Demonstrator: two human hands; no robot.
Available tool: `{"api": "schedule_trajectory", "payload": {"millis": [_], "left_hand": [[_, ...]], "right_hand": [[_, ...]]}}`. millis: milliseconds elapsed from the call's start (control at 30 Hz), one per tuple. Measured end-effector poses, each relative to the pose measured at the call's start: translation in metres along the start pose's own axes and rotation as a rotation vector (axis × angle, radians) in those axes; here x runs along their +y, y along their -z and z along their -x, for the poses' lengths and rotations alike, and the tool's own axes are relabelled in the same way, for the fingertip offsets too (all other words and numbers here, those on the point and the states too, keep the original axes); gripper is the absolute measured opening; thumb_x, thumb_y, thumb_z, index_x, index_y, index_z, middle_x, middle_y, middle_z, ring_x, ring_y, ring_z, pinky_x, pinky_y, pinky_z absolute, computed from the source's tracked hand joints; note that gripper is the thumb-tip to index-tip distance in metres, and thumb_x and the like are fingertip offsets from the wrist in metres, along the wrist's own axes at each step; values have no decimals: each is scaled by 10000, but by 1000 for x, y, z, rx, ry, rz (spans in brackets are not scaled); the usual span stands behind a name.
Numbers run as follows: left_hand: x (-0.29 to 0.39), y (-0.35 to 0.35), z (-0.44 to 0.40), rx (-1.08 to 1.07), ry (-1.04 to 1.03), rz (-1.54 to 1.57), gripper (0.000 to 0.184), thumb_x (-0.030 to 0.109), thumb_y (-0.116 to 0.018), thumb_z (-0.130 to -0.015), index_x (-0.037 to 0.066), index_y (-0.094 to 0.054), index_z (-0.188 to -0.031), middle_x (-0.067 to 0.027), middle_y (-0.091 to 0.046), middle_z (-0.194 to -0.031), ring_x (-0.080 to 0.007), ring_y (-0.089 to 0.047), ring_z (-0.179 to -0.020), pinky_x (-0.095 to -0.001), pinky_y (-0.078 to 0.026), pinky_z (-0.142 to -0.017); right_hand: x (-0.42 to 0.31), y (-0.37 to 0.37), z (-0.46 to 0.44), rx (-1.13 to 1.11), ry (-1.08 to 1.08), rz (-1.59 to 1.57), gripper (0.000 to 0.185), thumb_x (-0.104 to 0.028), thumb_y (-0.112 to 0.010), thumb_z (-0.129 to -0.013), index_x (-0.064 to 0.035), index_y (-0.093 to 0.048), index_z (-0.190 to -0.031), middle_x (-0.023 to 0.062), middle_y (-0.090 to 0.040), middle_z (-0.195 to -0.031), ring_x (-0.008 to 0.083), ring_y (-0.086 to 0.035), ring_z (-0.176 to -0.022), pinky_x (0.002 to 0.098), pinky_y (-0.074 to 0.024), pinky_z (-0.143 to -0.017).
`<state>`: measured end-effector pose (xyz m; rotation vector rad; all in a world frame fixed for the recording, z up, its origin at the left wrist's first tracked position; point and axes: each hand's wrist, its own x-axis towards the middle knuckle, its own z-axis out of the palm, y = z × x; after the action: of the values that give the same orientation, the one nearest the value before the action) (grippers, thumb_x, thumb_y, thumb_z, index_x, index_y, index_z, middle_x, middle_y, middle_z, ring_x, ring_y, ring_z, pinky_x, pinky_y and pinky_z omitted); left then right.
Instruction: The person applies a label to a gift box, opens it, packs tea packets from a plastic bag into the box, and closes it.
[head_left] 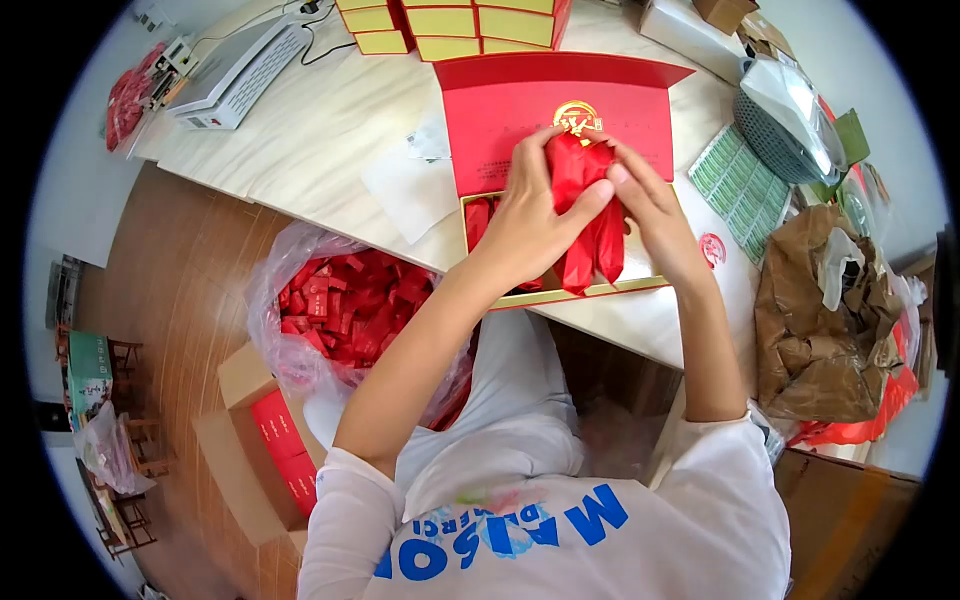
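Observation:
My left hand (530, 205) and my right hand (650, 205) are closed around a small bundle of shiny red packets (580, 235), held upright between them. The bundle is above a red gift box (460, 115) whose lid stands raised, with a gold emblem partly hidden behind my fingertips. Inside the box's gold-edged tray, more red packets (477, 220) lie at the left; my hands and the bundle hide much of the rest.
A clear plastic bag of many red packets (345, 300) sits left of my legs. Below it is an open carton (230, 440) with red boxes. Stacked gift boxes (480, 25), a green sticker sheet (740, 185), a grey basket (785, 125) and a brown bag (820, 330) surround the work area.

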<state>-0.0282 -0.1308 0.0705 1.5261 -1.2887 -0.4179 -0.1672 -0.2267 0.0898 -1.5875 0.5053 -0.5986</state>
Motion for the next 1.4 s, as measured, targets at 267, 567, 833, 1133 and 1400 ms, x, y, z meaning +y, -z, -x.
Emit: {"api": "schedule_trajectory", "payload": {"millis": [267, 567, 833, 1133, 1400], "left_hand": [[-29, 5, 15, 132, -26, -323, 433, 403, -547, -914, 1, -518, -1071, -168, -497, -1097, -346, -460, -1019, -442, -357, -879], [-33, 0, 11, 239, -91, -446, 280, 326, -579, -884, 52, -615, -835, -120, -579, -850, -324, -537, -882, -448, -384, -763], [-38, -4, 9, 83, -84, -887, 345, 247, -581, -902, 108, -511, -1211, -164, -533, -1120, -368, -506, -1052, -479, -414, -864], [-49, 1, 14, 65, -195, -791, 355, 245, -534, -934, 147, -489, -1273, -127, -503, -1229, -346, -479, -1128, -447, -376, -951], [-53, 3, 12, 73, -198, -842, 375, 337, -489, -963, 139, -485, -1281, -134, -500, -1223, -340, -472, -1148, -453, -378, -959]], "right_hand": [[35, -11, -10, -56, -57, 156, 429, -305, -544, -956, 21, -531, -1235, 87, -599, -1091, 134, -537, -1024, 276, -428, -900], [43, -10, -13, -61, 100, 360, 382, -289, -548, -938, 18, -539, -1167, 154, -637, -1032, 201, -602, -970, 309, -459, -872], [49, -30, -5, -34, 125, 914, 302, -254, -499, -940, 2, -388, -1054, 276, -632, -811, 433, -631, -759, 521, -493, -599], [26, -47, 40, 259, 552, 1151, 238, -175, -567, -787, -3, -554, -951, 116, -580, -798, 234, -624, -686, 349, -483, -511], [14, -30, 103, 165, 532, 1043, 207, -137, -615, -743, -15, -506, -870, 121, -567, -768, 281, -617, -661, 389, -489, -531]]}}
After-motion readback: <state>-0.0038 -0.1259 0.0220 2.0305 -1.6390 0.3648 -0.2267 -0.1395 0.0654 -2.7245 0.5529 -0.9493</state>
